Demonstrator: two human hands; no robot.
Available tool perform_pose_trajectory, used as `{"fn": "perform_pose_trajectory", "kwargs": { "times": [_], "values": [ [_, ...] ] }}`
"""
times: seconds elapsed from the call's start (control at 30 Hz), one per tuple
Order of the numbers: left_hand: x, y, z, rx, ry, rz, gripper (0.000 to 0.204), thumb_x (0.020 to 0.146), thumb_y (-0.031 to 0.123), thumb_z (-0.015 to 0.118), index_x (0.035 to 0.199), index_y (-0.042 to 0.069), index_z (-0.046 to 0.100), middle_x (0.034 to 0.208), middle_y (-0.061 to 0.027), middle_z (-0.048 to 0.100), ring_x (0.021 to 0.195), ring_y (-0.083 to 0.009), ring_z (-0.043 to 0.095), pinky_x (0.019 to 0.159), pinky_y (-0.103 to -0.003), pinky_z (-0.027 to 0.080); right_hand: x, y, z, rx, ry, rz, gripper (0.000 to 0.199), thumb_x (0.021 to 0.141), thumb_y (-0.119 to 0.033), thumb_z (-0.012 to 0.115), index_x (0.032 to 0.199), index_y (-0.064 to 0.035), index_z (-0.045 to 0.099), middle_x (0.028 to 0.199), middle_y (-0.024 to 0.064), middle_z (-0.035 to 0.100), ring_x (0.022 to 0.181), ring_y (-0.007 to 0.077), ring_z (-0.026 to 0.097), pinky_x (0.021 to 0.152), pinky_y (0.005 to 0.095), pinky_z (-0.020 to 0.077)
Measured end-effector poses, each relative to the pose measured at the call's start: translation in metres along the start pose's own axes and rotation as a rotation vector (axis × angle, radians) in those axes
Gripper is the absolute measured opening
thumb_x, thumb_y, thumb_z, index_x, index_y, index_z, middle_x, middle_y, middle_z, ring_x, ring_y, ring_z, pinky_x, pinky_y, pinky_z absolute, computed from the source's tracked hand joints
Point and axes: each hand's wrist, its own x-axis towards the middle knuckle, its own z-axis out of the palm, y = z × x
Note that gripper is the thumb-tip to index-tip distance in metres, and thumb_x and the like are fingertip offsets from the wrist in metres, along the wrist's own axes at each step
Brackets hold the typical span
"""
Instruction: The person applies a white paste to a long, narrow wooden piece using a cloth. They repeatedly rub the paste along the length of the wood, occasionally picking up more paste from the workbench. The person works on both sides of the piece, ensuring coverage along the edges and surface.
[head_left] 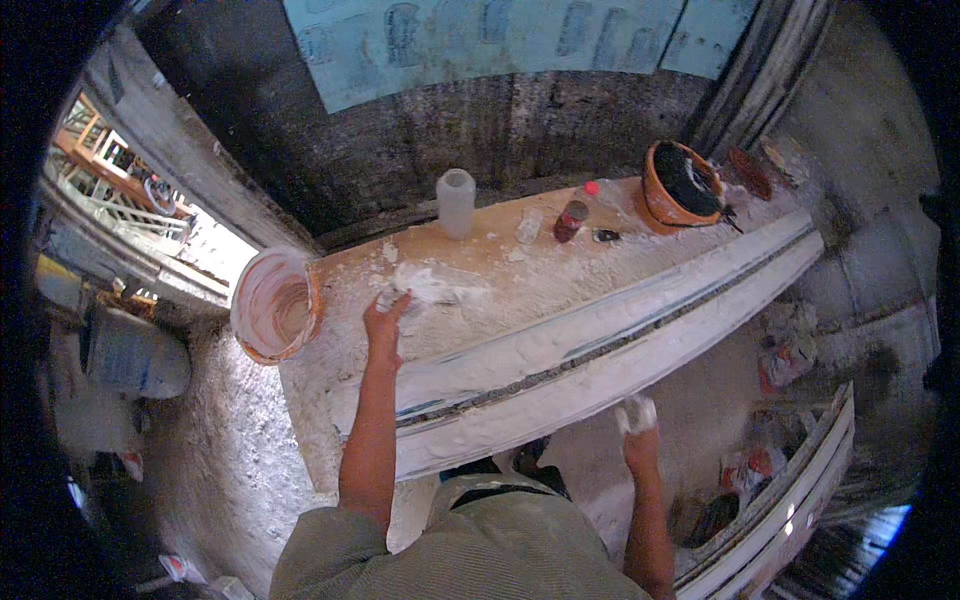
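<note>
Left hand: here it is over the worktop [525, 300], the left hand [383, 325] with fingertips at a white clump [432, 285]; can't make out whether they grip it.
Right hand: low beyond the near edge, the right hand [641, 448] has its fingers closed around a pale piece [636, 412], its shape blurred.
White clump: lying on the dusty top, looks light and soft; a loose pinch should suit it.
Pale piece: probably light, maybe slick; the lower end, where it's held, seems best.
Long white strips [600, 383]: right along the front, likely stiff and brittle; support from underneath, well spread.
Further out: bucket [245, 312] at the left end, cloudy bottle [456, 208] and dark red bottle [570, 222] behind, orange tub [655, 200] far right.
</note>
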Motion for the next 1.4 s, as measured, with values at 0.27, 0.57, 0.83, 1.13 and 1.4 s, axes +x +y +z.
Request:
{"fn": "perform_pose_trajectory", "kwargs": {
  "times": [0.27,0.57,0.83,1.13,1.4],
  "values": [
    [-0.103,0.014,0.069,0.010,-0.527,-0.141,0.044,0.081,0.017,0.074,0.120,0.006,0.058,0.105,-0.0067,0.066,0.093,-0.0168,0.063,0.081,-0.031,0.050,0.082,-0.157,-0.023,0.001,-0.116,-0.491,0.046,0.074,-0.007,0.071,0.119,-0.0116,0.061,0.134,0.0167,0.049,0.107,0.0389,0.057,0.089,0.0415,0.0510],
    [-0.063,0.006,0.022,0.282,-0.570,0.032,0.018,0.085,0.014,0.069,0.100,0.003,0.067,0.087,-0.0074,0.070,0.080,-0.0148,0.065,0.075,-0.029,0.051,0.046,-0.100,0.020,-0.001,-0.148,-0.417,0.039,0.078,-0.007,0.064,0.117,-0.0093,0.062,0.122,0.0120,0.060,0.102,0.0311,0.062,0.084,0.0397,0.0506],
    [0.068,-0.060,-0.059,1.594,-0.112,0.463,0.046,0.089,0.031,0.063,0.119,-0.003,0.060,0.115,-0.0265,0.062,0.115,-0.0309,0.057,0.099,-0.039,0.042,0.030,-0.074,0.016,0.758,-0.315,0.059,0.024,0.086,-0.020,0.068,0.102,-0.0026,0.068,0.091,0.0063,0.070,0.089,0.0167,0.064,0.079,0.0326,0.0500],
    [-0.097,-0.008,0.061,0.332,-0.774,0.142,0.055,0.090,0.034,0.063,0.135,0.006,0.051,0.123,-0.0107,0.060,0.114,-0.0226,0.054,0.103,-0.034,0.036,-0.019,-0.038,-0.019,0.497,-0.013,0.304,0.036,0.086,-0.039,0.060,0.101,-0.0078,0.070,0.093,0.0071,0.070,0.082,0.0200,0.064,0.074,0.0340,0.0515],
    [-0.272,-0.016,0.168,0.546,-1.423,0.136,0.039,0.096,0.031,0.054,0.120,0.001,0.062,0.109,-0.0082,0.068,0.101,-0.0181,0.058,0.093,-0.034,0.043,-0.115,0.017,-0.108,0.619,0.032,0.397,0.027,0.082,-0.026,0.071,0.098,-0.0038,0.070,0.097,0.0056,0.070,0.086,0.0166,0.063,0.079,0.0334,0.0498]
  ]
}}
